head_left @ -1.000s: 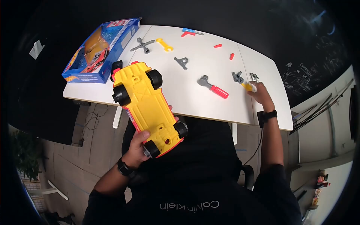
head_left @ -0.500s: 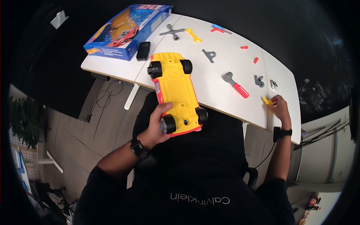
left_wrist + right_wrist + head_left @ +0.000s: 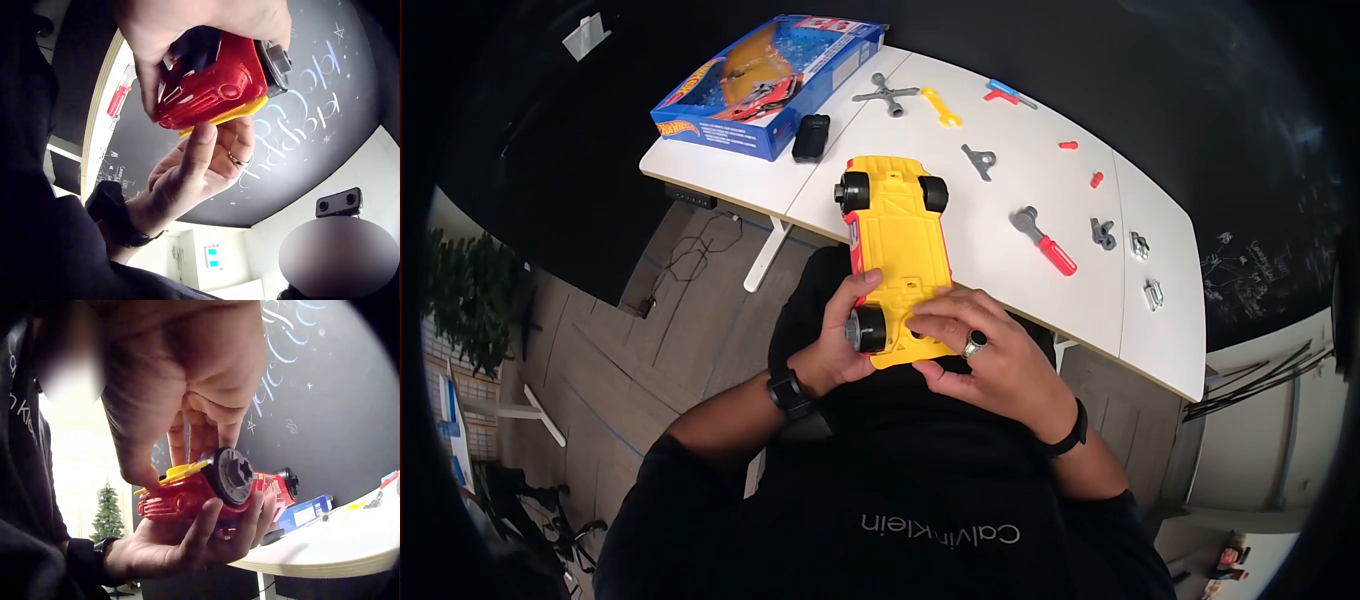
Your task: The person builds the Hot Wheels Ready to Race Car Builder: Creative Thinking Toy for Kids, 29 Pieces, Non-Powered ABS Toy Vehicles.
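We hold a red plastic toy car with a yellow underside and black wheels [image 3: 900,245] bottom up above our lap, by the near edge of the white table [image 3: 775,185]. Our left hand [image 3: 837,338] grips its side, thumb on the underside. Our right hand [image 3: 1012,368] pinches its near end between thumb and bent fingers; we cannot tell whether the hidden fingertips hold a small part.

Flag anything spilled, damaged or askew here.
Nothing looks spilled or damaged. The red and yellow plastic toy car is upside down, but the left hand grips it, so that seems deliberate. Two small red plastic pieces lie loose on the white table.
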Tool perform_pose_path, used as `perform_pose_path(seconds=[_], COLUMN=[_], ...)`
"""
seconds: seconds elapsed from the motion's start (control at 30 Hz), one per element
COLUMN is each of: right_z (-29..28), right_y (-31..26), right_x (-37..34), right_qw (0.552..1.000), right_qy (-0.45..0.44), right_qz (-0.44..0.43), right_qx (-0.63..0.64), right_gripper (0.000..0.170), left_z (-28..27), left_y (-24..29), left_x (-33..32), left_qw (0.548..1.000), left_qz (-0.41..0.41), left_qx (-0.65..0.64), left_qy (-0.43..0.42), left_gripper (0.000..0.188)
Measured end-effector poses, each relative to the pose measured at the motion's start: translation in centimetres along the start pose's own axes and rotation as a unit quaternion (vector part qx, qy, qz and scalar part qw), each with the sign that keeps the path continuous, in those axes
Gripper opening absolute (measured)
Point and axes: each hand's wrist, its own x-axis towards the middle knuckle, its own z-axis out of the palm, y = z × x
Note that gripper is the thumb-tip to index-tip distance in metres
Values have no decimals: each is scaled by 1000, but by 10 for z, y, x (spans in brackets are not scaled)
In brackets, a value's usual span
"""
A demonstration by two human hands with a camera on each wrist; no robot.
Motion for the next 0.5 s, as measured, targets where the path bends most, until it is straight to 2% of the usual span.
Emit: perform_pose_path(seconds=[0.13,0.23,0.4,0.5], right_z=[12,13,10,21], right_y=[3,4,4,0], right_x=[-3,-5,-10,-16], right_qw=[1000,1000,996,987], right_qy=[7,20,15,37], right_qz=[-19,2,23,26], right_qx=[-1,-14,-83,-152], right_gripper=[43,39,32,33], left_z=[-2,-2,-1,-2], left_y=[1,1,-1,0], left_x=[-1,0,3,2], left_qw=[1000,1000,1000,999], left_qz=[12,12,12,-7], left_qx=[-24,-22,1,-52], left_qy=[-5,-6,12,10], left_gripper=[75,75,76,78])
